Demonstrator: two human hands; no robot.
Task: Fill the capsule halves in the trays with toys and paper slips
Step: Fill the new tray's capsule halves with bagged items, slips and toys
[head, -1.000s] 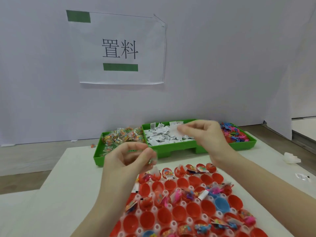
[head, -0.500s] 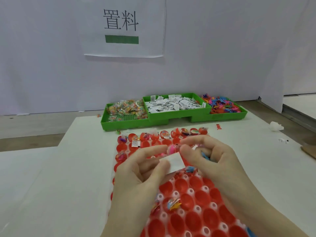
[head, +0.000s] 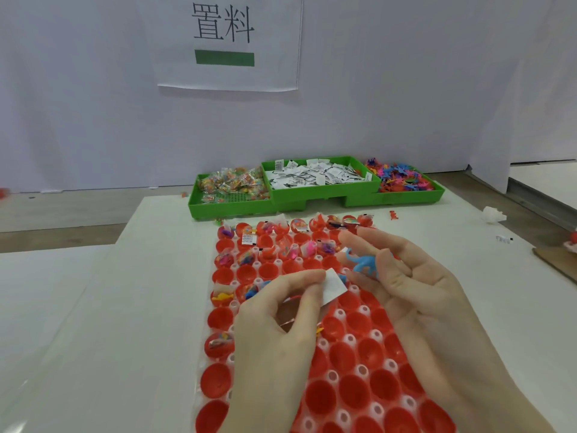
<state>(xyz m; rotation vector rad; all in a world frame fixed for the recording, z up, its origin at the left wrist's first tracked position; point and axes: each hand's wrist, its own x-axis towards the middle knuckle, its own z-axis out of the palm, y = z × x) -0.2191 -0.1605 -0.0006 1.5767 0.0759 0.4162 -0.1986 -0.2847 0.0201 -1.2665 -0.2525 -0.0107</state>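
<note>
A tray of red capsule halves (head: 368, 364) lies on the white table in front of me. Its far rows hold toys and slips; many nearer cups look bare. My left hand (head: 274, 332) hovers over the tray's middle and pinches a white paper slip (head: 334, 287) between thumb and fingers. My right hand (head: 406, 282) is beside it, palm up, fingers curled around a blue dinosaur toy (head: 363, 264). The hands hide several cups beneath them.
Green bins (head: 312, 198) stand at the table's far side: wrapped toys (head: 232, 182) left, paper slips (head: 315, 176) middle, coloured plastic toys (head: 402, 179) right. A stray red toy (head: 393, 215) and crumpled paper (head: 495, 214) lie to the right. A white wall with a sign rises behind.
Both hands came down from the bins to above the tray. The slip passed from my right fingers to my left hand, and my right hand turned palm up, showing the blue toy.
</note>
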